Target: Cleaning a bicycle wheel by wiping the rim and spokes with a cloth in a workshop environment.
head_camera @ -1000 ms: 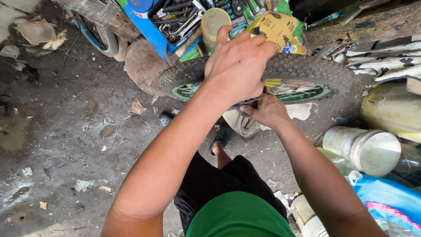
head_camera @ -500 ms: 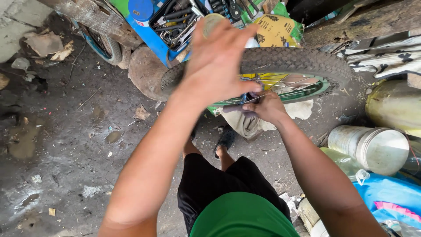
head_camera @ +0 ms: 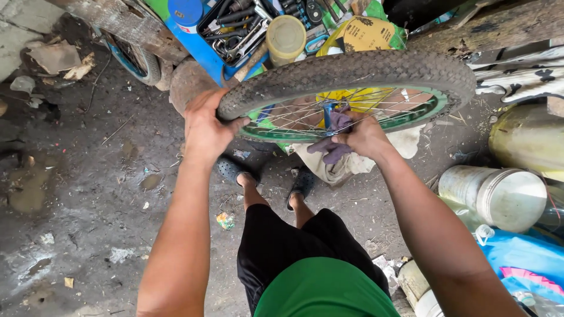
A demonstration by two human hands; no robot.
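1. Dirty concrete floor (head_camera: 88,194) lies under you, stained and littered with scraps; clutter rings the far and right edges.
2. Your left hand (head_camera: 205,126) is clenched over the near-left edge of a bicycle wheel (head_camera: 352,73), thumb across the knobby black tyre, fingers wrapped under it.
3. You hold the wheel roughly flat at about knee level, above your feet; its rim is green, its spokes thin and silvery.
4. Your right hand (head_camera: 364,136) reaches in from the near side at the hub, grasping a dark purple rag (head_camera: 332,147) pressed against the axle area. A blue part sits at the hub just above the rag; what it is cannot be told.
5. Your dark sandals (head_camera: 235,170) stand on the floor directly below the wheel, with a pale cloth bundle (head_camera: 335,167) just beside the right foot.
6. Beyond the wheel: a blue tool tray (head_camera: 235,35) full of wrenches, a tan round-lidded jar (head_camera: 286,36) touching its edge, and a yellow bag (head_camera: 364,35).
7. On your right: a white bucket on its side (head_camera: 493,196) and a yellowish container (head_camera: 529,138) behind it.
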